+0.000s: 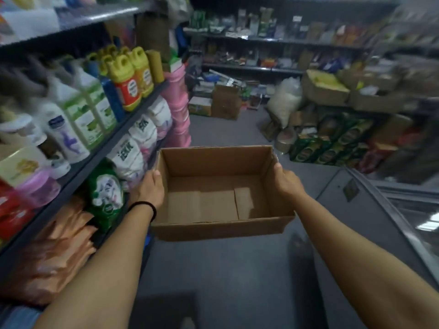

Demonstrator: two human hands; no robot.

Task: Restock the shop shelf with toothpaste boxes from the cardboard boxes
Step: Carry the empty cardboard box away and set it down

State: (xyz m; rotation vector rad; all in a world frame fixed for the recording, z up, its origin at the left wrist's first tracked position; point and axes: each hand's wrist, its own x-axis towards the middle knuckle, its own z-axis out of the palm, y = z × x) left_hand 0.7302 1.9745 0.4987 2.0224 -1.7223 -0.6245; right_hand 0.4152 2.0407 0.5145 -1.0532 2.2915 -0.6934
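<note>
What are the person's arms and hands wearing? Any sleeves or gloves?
No sleeves or gloves show: both forearms are bare right up to the picture's edge. The left hand has a thin black band round its wrist, like a hair tie. The right hand wears nothing, no ring or watch in sight.

Grey floor [237, 269] runs beneath and ahead of both hands. On it, well beyond the hands: closed cardboard carton [225, 102]; white sack [285, 100] beyond the right hand; green tin packs [332, 143] to its right.

Shelf [99, 148] left of the left hand carries yellow jugs [128, 79] and white bottles [71, 124].

Far shelf goods [273, 27] motion-blurred, unreadable.
</note>
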